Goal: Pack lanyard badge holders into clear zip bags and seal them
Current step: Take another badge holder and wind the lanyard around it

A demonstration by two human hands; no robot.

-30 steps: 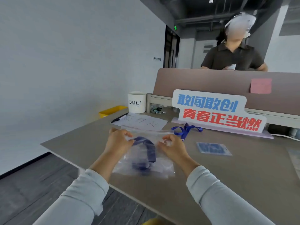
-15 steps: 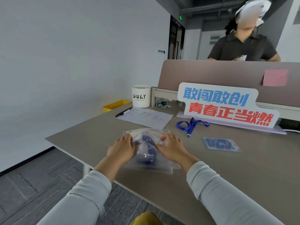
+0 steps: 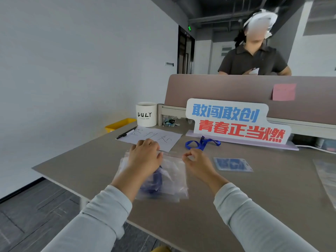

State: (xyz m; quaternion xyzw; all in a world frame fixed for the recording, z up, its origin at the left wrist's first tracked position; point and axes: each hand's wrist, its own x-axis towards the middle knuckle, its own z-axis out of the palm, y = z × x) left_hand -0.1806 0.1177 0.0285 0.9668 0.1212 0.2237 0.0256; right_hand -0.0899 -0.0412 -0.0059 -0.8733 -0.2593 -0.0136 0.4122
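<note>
The left hand (image 3: 145,157) is pressing flat on the near-edge zip bag (image 3: 169,179) while the right hand (image 3: 197,161) is pinching its seal, risking gaps from trapped lanyard bulk.

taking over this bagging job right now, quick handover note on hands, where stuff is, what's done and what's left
Left hand: pressing down on the left of the clear zip bag, fingers at its zip edge.
Right hand: pinching the zip strip at the bag's top right corner.
The bag lies flat on the desk with a blue lanyard and holder inside; whether the zip is fully shut cannot be told.
Not yet packed: a loose blue lanyard by the sign and a badge holder right of the hands. More clear bags lie at the desk's right edge.
Left: finish the seal, then bag the loose set.
</note>
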